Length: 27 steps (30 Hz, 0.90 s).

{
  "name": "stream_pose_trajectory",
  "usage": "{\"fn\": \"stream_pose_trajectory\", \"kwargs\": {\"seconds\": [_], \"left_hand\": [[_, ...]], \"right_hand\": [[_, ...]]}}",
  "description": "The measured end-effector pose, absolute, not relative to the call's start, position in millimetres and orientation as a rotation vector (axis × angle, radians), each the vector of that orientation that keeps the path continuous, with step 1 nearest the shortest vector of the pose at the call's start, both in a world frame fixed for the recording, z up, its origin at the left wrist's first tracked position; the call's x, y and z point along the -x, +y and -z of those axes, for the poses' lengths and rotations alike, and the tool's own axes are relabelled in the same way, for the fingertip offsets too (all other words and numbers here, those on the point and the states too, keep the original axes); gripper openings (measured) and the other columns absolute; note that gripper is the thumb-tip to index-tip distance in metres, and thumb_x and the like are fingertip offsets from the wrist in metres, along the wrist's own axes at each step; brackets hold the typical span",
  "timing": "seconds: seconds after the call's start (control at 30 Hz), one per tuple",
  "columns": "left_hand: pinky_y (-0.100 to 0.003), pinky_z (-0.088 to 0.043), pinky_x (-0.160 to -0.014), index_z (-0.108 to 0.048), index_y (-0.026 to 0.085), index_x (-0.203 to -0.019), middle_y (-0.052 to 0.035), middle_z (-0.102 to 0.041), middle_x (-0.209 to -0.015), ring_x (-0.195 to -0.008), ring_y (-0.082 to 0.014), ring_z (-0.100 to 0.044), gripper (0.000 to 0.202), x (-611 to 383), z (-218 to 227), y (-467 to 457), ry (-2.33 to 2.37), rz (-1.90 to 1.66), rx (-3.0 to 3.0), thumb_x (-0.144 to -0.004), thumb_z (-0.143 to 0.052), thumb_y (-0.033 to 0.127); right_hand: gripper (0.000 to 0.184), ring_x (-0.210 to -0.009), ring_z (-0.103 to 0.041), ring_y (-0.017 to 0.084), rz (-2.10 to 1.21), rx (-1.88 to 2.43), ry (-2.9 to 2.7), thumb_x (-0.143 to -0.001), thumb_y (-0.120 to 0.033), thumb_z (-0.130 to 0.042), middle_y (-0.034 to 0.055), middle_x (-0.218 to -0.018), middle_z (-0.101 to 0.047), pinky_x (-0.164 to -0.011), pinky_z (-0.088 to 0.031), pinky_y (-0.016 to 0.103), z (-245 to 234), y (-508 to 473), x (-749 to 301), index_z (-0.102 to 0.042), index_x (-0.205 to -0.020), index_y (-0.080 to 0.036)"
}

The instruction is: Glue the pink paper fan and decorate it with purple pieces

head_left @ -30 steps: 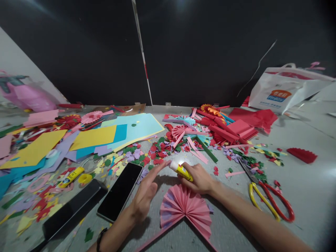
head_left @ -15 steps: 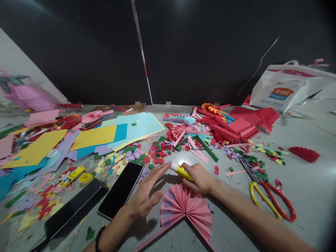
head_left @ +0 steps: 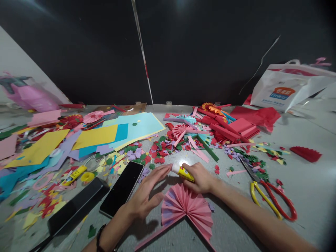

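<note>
My right hand [head_left: 201, 177] is closed around a yellow glue stick [head_left: 184, 172], whose white end points left. Beside that white end are the fingertips of my left hand [head_left: 148, 190], which is open with its fingers stretched out and the thumb apart; whether they touch it I cannot tell. Below both hands a pleated pink paper fan [head_left: 187, 206] lies spread on the grey surface, with two straight strips running down from its centre. A black phone [head_left: 122, 189] rests left of my left hand, partly behind the wrist.
Scissors [head_left: 265, 189] with red and yellow handles lie at right. At left are a long black case [head_left: 78, 206], another yellow glue stick [head_left: 74, 175] and coloured paper sheets [head_left: 94, 136]. Paper scraps and small fans [head_left: 181, 131] spread behind the hands. A white bag [head_left: 280, 85] stands back right.
Both hands keep nearly the same pose, the right still around the glue stick. The whole view has shifted very slightly to the right.
</note>
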<state>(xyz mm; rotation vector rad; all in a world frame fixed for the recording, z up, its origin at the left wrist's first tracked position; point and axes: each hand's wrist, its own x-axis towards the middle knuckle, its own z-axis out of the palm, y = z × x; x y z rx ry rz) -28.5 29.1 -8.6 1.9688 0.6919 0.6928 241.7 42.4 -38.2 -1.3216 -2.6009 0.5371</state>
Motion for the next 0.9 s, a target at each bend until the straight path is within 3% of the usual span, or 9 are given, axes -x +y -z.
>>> {"fn": "stream_pose_trajectory", "kwargs": {"seconds": [0.13,0.27,0.37,0.5,0.67,0.9], "left_hand": [[-0.055,-0.041,-0.118,-0.047,0.026,-0.151,-0.0139,-0.052,-0.154,-0.143,-0.0345,-0.048,0.064,29.8,10.1,31.6,0.721,-0.728,-2.028,-0.098,-0.045,0.062],[-0.049,-0.052,-0.108,-0.06,0.025,-0.136,-0.012,-0.07,-0.133,-0.123,-0.0284,-0.066,0.039,19.7,10.5,32.7,0.939,-0.871,-1.96,-0.101,-0.051,0.04],[-0.045,-0.055,-0.103,-0.066,0.023,-0.124,-0.009,-0.077,-0.119,-0.113,-0.025,-0.072,0.028,11.3,12.8,31.8,1.122,-0.954,-1.899,-0.099,-0.057,0.031],[-0.042,-0.058,-0.097,-0.068,0.024,-0.121,-0.0085,-0.076,-0.116,-0.107,-0.0228,-0.072,0.025,9.7,18.8,32.3,1.153,-0.965,-1.876,-0.099,-0.055,0.028],[-0.049,-0.05,-0.108,-0.07,0.026,-0.12,-0.0083,-0.069,-0.124,-0.118,-0.0248,-0.064,0.026,8.8,20.0,33.4,1.146,-0.959,-1.946,-0.097,-0.057,0.025],[-0.051,-0.052,-0.108,-0.069,0.027,-0.122,-0.0084,-0.063,-0.131,-0.121,-0.0262,-0.062,0.028,5.9,21.0,30.7,1.11,-0.934,-1.988,-0.096,-0.058,0.023]], "right_hand": [[0.027,-0.07,-0.065,0.025,-0.515,1.327,-2.615,-0.083,-0.034,-0.053,0.0082,-0.084,-0.073,-0.062,-0.027,0.033,37.2,43.1,-241.6,-0.057,-0.104,-0.018],[0.028,-0.069,-0.065,0.024,-0.507,1.347,-2.613,-0.084,-0.035,-0.055,0.0086,-0.085,-0.074,-0.062,-0.026,0.033,36.3,43.4,-240.1,-0.06,-0.106,-0.017],[0.028,-0.069,-0.064,0.023,-0.51,1.36,-2.606,-0.086,-0.035,-0.054,0.0082,-0.086,-0.074,-0.062,-0.027,0.032,35.8,43.2,-239.4,-0.061,-0.107,-0.017],[0.03,-0.07,-0.065,0.024,-0.504,1.384,-2.593,-0.086,-0.035,-0.056,0.0091,-0.088,-0.074,-0.062,-0.027,0.032,35.9,42.8,-239.5,-0.061,-0.108,-0.017],[0.029,-0.07,-0.064,0.023,-0.513,1.388,-2.589,-0.087,-0.034,-0.057,0.0085,-0.087,-0.074,-0.063,-0.029,0.031,35.1,42.8,-239.3,-0.062,-0.109,-0.017],[0.029,-0.07,-0.063,0.023,-0.518,1.377,-2.58,-0.088,-0.035,-0.056,0.0083,-0.088,-0.073,-0.064,-0.031,0.031,39.0,43.6,-240.2,-0.061,-0.109,-0.017]]}}
